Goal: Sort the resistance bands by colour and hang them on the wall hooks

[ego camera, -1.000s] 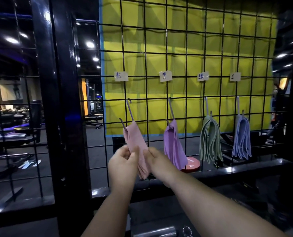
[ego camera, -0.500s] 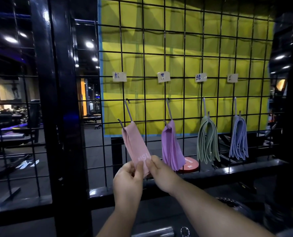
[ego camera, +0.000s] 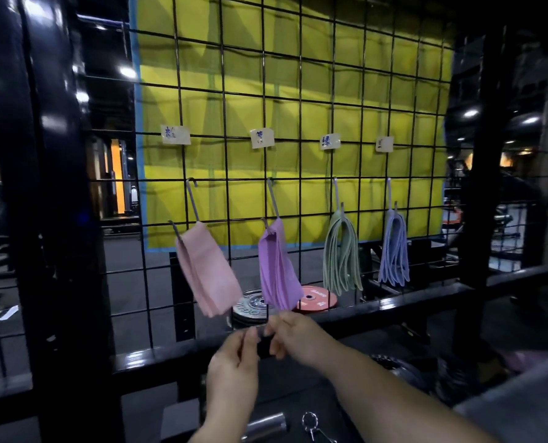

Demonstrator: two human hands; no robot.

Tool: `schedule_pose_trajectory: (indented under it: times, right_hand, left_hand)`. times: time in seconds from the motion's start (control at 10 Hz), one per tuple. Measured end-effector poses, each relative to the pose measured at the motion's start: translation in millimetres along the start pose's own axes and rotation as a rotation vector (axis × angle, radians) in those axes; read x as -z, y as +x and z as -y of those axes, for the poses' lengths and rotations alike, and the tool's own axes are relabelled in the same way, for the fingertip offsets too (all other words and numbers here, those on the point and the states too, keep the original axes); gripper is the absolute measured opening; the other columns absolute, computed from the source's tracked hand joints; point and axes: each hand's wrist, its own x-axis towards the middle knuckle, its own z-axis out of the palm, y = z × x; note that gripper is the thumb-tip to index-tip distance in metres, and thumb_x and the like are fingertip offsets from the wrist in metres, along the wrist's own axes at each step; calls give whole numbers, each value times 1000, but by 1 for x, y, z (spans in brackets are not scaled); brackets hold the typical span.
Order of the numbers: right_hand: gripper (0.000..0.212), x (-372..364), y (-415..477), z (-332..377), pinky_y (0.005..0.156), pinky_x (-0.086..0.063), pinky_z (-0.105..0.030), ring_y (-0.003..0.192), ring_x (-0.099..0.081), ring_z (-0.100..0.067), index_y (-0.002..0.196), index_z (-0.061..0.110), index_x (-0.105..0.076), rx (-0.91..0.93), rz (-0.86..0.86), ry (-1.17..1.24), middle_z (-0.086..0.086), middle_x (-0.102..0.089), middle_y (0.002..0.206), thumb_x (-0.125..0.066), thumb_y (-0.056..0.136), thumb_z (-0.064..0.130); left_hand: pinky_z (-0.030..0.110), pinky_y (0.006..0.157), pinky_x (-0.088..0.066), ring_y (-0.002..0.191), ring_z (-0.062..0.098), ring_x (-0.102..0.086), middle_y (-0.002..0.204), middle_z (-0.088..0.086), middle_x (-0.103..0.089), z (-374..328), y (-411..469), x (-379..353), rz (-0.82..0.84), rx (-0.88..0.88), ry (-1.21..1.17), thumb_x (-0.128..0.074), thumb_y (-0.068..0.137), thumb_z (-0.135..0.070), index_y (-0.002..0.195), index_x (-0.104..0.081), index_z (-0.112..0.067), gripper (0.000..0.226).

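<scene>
Yellow cloth [ego camera: 244,75] with a blue edge is hanging behind a black wire grid [ego camera: 301,103], filling most of the far wall. Four paper labels [ego camera: 175,134] are sitting in a row on the grid, each above a metal hook [ego camera: 192,199]. Pink bands [ego camera: 207,270] are dangling from the leftmost hook and swinging out at a slant. Right of them purple bands [ego camera: 277,270] are hanging, then green bands [ego camera: 341,254], then blue bands [ego camera: 393,251] furthest right, each colour on its own hook.

Below the pink and purple bunches, the left hand [ego camera: 234,362] and the right hand [ego camera: 298,337] are hovering close together, near the bands' lower ends but apart from them. Their fingers are curling inward toward each other. Blur is hiding whether anything is pinched between them, so I cannot tell their grip.

Behind the grid, a silver weight plate [ego camera: 252,306] and a red weight plate [ego camera: 317,298] are lying side by side on the dark floor [ego camera: 122,260]. A glossy black post [ego camera: 52,187] is standing at the left, and a black rail [ego camera: 394,302] is running across beneath the bands. Round ceiling lights [ego camera: 127,71] are glowing in the dim gym beyond. At the near edge, a short metal bar [ego camera: 264,425] and a spring clip [ego camera: 309,422] are resting on a dark surface.
</scene>
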Motion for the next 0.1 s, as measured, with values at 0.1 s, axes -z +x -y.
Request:
schedule_pose_trajectory:
  times: [0.1]
  right_hand:
    - [31,20,-15,-10,53,-42,-12,54,-53,-9,76,18,-54,-28,-80,4,0,-60,63,-37,101,25]
  left_hand:
    - [33,65,-40,66,22,-58,62,0,-62,-12,-6,-23,76,25,-3,-47,97,-29,70,-63,-19,32]
